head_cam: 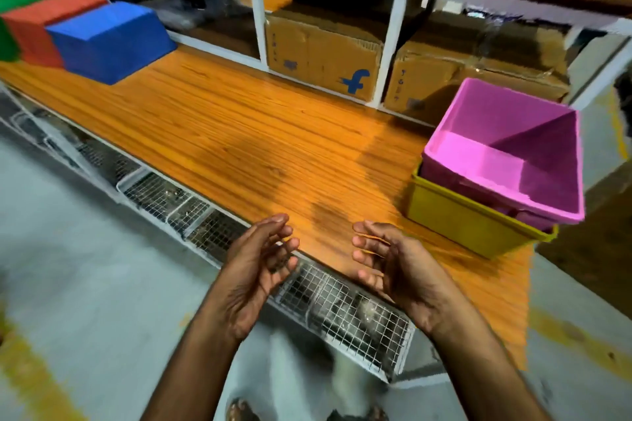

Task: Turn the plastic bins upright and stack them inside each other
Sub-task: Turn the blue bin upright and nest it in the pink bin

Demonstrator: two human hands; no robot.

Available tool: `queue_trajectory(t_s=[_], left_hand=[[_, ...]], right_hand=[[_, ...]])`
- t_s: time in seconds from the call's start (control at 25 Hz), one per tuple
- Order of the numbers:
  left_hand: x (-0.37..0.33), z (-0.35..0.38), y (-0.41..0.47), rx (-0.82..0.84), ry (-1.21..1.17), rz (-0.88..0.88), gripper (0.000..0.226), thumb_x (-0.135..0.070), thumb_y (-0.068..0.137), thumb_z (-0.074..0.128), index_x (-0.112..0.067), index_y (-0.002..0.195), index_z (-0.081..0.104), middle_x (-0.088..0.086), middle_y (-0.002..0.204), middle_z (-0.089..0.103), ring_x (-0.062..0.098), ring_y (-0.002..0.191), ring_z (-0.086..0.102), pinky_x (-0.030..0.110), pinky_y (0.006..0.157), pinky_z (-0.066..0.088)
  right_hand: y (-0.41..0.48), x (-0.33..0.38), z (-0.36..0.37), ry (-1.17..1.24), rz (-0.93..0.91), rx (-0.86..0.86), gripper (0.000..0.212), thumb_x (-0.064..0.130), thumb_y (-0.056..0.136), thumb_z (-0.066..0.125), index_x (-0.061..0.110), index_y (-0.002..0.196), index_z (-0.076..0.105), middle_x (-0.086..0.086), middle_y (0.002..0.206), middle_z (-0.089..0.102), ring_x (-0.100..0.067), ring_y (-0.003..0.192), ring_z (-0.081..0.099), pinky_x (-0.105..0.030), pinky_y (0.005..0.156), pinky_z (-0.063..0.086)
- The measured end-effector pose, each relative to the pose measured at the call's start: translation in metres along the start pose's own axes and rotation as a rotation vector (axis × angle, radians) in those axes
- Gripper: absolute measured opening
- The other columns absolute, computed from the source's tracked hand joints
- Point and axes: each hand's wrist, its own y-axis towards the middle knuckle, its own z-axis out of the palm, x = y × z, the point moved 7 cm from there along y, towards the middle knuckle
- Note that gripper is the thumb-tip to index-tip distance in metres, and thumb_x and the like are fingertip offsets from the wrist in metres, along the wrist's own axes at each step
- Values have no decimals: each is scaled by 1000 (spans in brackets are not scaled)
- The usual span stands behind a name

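At the right end of the wooden shelf (239, 133), a pink bin (506, 147) stands upright, nested inside a yellow bin (458, 219). Far left, a blue bin (109, 41), a red bin (41, 27) and a green bin (10, 10) lie upside down in a row. My left hand (256, 267) and my right hand (393, 267) hover over the shelf's front edge, palms facing each other, fingers loosely bent, holding nothing. Both hands are left of the yellow bin and far from the blue one.
Cardboard boxes (325, 55) sit behind white rack posts (256, 10) at the back of the shelf. Wire mesh trays (342, 311) run below the shelf's front edge. A grey floor with yellow lines (34, 369) lies beneath.
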Motion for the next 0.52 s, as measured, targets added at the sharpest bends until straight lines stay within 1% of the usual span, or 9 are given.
queue_trajectory(t_s=[0.08, 0.16, 0.24, 0.28, 0.32, 0.4, 0.48, 0.52], left_hand=[[-12, -41, -5, -27, -4, 18, 26, -19, 94, 65, -13, 119, 67, 0, 88, 71, 12, 75, 68, 23, 59, 57], [-36, -80, -9, -68, 40, 66, 20, -19, 96, 64, -14, 115, 68, -2, 88, 72, 12, 79, 68, 25, 65, 56], [-67, -120, -10, -119, 159, 176, 17, -17, 97, 64, -18, 113, 68, -3, 90, 71, 10, 84, 67, 26, 71, 56], [-85, -143, -10, -146, 232, 252, 18, -16, 96, 66, -20, 113, 68, -3, 93, 71, 8, 85, 67, 25, 72, 56], [-102, -164, -11, -179, 311, 335, 21, -15, 94, 69, -23, 114, 67, -4, 97, 70, 6, 86, 66, 21, 72, 56], [-133, -201, -16, -261, 500, 517, 34, -13, 91, 73, -31, 119, 64, -5, 109, 67, 3, 92, 66, 17, 74, 53], [-162, -233, -21, -344, 751, 688, 48, -15, 91, 72, -38, 130, 56, -8, 121, 59, 3, 109, 62, 18, 82, 51], [-176, -246, -21, -396, 892, 756, 53, -17, 91, 71, -39, 136, 53, -9, 127, 55, 5, 117, 58, 19, 89, 49]], right_hand=[[9, -28, 39, -58, -13, -6, 27, 32, 91, 68, 14, 111, 72, 1, 89, 72, -9, 71, 66, -24, 60, 53], [17, -50, 83, -120, -50, 13, 30, 32, 92, 68, 14, 116, 72, 1, 93, 74, -12, 79, 66, -28, 69, 52], [24, -65, 131, -211, -117, 47, 23, 31, 94, 67, 20, 113, 73, 2, 99, 76, -16, 90, 67, -34, 77, 53], [29, -70, 159, -280, -168, 61, 18, 29, 94, 68, 24, 111, 74, 4, 102, 77, -17, 94, 68, -37, 80, 54], [34, -74, 184, -352, -228, 71, 16, 25, 94, 69, 27, 110, 73, 5, 104, 76, -17, 96, 70, -38, 82, 55], [42, -79, 232, -472, -369, 85, 25, 12, 92, 72, 25, 114, 70, 1, 105, 73, -15, 95, 70, -38, 85, 57], [51, -80, 278, -568, -536, 106, 36, 2, 88, 74, 21, 118, 65, -2, 103, 67, -13, 90, 65, -36, 84, 59], [57, -81, 298, -633, -601, 116, 41, 3, 86, 76, 24, 119, 63, -1, 104, 64, -12, 88, 63, -33, 80, 59]])
